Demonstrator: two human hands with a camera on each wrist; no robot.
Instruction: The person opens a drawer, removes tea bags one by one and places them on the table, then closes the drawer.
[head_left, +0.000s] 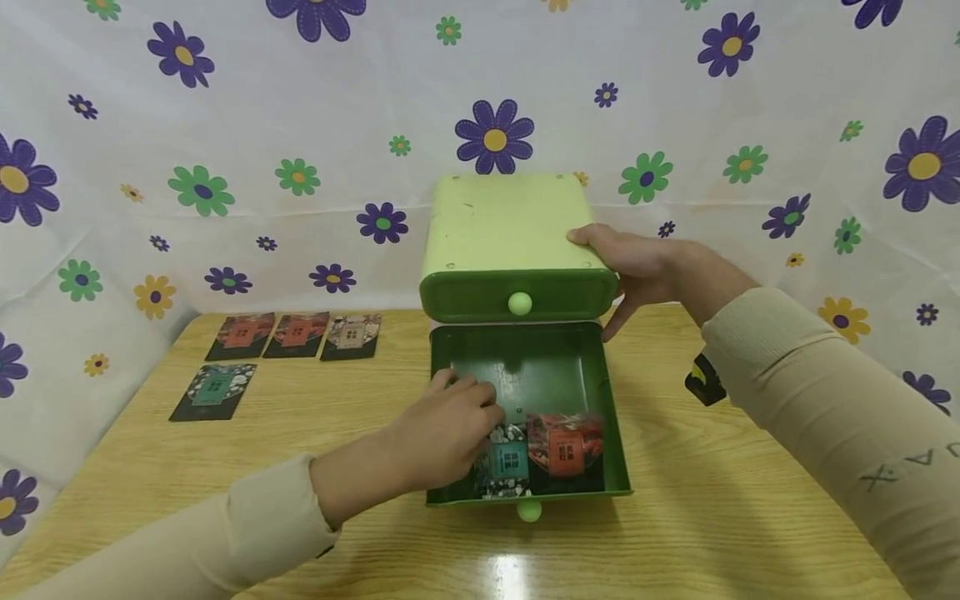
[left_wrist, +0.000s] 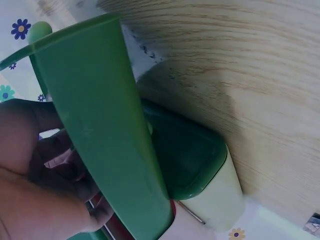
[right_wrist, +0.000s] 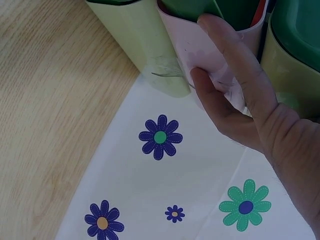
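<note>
A small chest of drawers (head_left: 517, 221) with a pale green top stands at the back of the table, its upper drawer shut. Below it, a dark green drawer (head_left: 618, 450) is pulled out. Inside lie a teal-labelled packet (head_left: 510, 458) and a red-labelled packet (head_left: 566, 450). My left hand (head_left: 450, 429) reaches into this drawer, fingers bent down beside the teal packet; the fingertips are hidden, so whether they hold anything cannot be seen. My right hand (head_left: 637, 262) rests on the chest's right side, thumb on top, extended fingers (right_wrist: 240, 65) against the pink casing (right_wrist: 200, 45).
Several flat packets lie at the table's left: red ones (head_left: 297, 335), a pale one (head_left: 351, 337) and a teal one (head_left: 213, 392). A yellow and black object (head_left: 703, 382) sits partly behind my right sleeve. Flower-printed cloth (head_left: 337, 108) hangs behind the table.
</note>
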